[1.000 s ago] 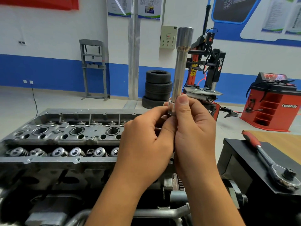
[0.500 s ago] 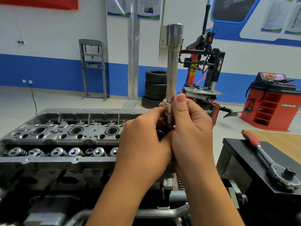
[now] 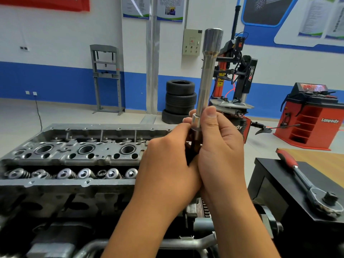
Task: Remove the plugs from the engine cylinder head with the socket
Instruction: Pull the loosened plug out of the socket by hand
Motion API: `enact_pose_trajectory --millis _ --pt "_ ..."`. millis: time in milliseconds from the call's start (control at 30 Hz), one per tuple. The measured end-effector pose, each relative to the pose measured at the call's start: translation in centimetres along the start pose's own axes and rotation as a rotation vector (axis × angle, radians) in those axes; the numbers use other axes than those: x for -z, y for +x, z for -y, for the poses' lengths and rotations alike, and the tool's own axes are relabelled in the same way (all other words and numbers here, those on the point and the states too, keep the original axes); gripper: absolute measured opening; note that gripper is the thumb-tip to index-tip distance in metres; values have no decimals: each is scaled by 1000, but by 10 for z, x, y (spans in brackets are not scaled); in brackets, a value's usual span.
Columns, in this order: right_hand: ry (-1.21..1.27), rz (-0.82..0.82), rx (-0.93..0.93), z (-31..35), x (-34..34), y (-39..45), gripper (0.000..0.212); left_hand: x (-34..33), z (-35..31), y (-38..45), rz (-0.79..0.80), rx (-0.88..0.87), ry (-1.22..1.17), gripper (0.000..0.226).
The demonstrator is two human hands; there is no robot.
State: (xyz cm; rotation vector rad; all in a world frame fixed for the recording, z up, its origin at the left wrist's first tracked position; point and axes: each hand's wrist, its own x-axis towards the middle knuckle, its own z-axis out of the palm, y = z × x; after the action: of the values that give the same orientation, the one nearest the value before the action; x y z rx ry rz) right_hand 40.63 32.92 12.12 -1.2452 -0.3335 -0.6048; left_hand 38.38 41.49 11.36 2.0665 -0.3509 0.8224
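A long chrome socket point(image 3: 206, 77) stands nearly upright above the right end of the grey engine cylinder head point(image 3: 78, 155). My right hand point(image 3: 221, 144) grips its lower part, thumb pressed on the shaft. My left hand point(image 3: 167, 161) closes round a dark piece sticking out of the socket's bottom end; I cannot tell what that piece is. Three round plug wells show along the head's top. A row of valve springs lies below them. Both hands hide the head's right end.
A red-handled ratchet wrench point(image 3: 309, 185) lies on a black box point(image 3: 275, 183) at the right. Behind stand stacked tyres point(image 3: 179, 101), a tyre changer point(image 3: 236, 75), a red balancer point(image 3: 312, 118) and a grey press frame point(image 3: 107, 79).
The socket tilted from leaning right to nearly upright, then leaned slightly right again. Both hands kept their grip at its lower end, and the dark piece now shows below the socket.
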Motion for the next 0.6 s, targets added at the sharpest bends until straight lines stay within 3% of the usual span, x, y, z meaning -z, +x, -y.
enact_pose_trajectory --millis 100,267,433,600 --pt "45 3 -25 2 1 -1 29 -1 1 0 -17 4 27 30" --pt "8 17 17 2 1 -1 37 -4 2 -1 -56 -9 80 31" --pt "-28 13 3 -1 0 1 46 -1 5 1 5 -40 31 24" --pt "53 6 -33 -1 1 1 34 -3 5 1 -2 -27 28 21"
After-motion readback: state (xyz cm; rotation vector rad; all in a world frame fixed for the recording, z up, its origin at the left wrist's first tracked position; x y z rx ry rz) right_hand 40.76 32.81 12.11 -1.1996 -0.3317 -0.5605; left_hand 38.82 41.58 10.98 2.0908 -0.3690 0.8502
